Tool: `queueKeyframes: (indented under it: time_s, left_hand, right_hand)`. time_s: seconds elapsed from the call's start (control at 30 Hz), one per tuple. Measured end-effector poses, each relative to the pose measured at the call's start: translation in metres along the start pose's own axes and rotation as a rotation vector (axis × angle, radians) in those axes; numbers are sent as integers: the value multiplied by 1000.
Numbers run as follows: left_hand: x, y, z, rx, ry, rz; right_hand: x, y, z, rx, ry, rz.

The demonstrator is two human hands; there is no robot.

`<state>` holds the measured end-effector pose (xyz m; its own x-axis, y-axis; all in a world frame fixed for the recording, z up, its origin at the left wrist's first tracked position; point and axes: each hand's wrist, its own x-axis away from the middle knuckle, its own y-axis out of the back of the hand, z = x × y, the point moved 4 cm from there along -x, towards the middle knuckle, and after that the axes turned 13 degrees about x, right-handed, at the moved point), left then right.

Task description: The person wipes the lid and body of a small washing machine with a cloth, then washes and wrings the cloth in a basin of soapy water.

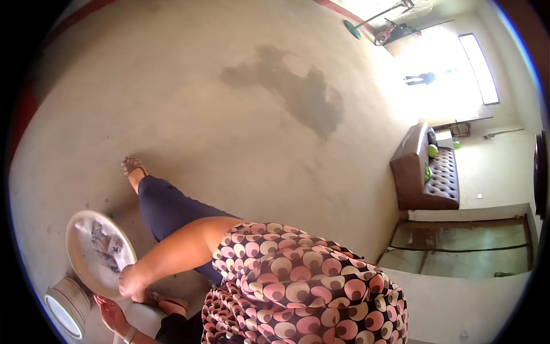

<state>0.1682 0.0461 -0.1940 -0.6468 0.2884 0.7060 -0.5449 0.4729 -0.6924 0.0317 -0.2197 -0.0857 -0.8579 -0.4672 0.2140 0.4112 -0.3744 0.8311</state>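
A wide pale basin point(74, 243) sits on the floor at the lower left. In it lies wet-looking cloth point(106, 243) with dark blue patches, in whitish liquid. My left hand point(130, 284) is at the basin's near rim, its fingers curled over the edge; part of them is hidden. Lower down, my right hand point(113, 316), with a pale band at the wrist, is held apart from the basin. Its fingers are stretched out and nothing shows in it. A white bucket point(86, 295) holding pale liquid stands beside the basin, close to my right hand.
My sandalled feet point(133, 166) are on either side of the basin. A dark wet patch point(292, 86) marks the concrete floor. Farther off are a brown tufted sofa point(409, 178), a green-based stand point(352, 30), and a person point(421, 78) in the bright doorway.
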Motion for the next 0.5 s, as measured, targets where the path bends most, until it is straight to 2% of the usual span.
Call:
queueKeyframes:
  time_s: [0.07,0.13,0.2,0.3,0.37,0.43,0.5]
  left_hand:
    - [10,-28,38,-72,-70,11]
    - [4,-21,40,-129,-59,20]
    - [-7,-11,36,-105,221,316]
    - [1,-17,40,-89,147,182]
    - [12,-24,45,-124,146,190]
    - [25,-38,66,-156,169,197]
    - [37,-46,77,-249,3,-105]
  right_hand:
    - [1,2,8,39,0,78]
    - [9,28,24,77,26,151]
    - [31,58,42,485,321,430]
    - [-7,20,37,440,324,387]
    - [-13,17,35,359,307,363]
    - [0,22,33,537,322,623]
    - [-7,20,36,473,371,664]
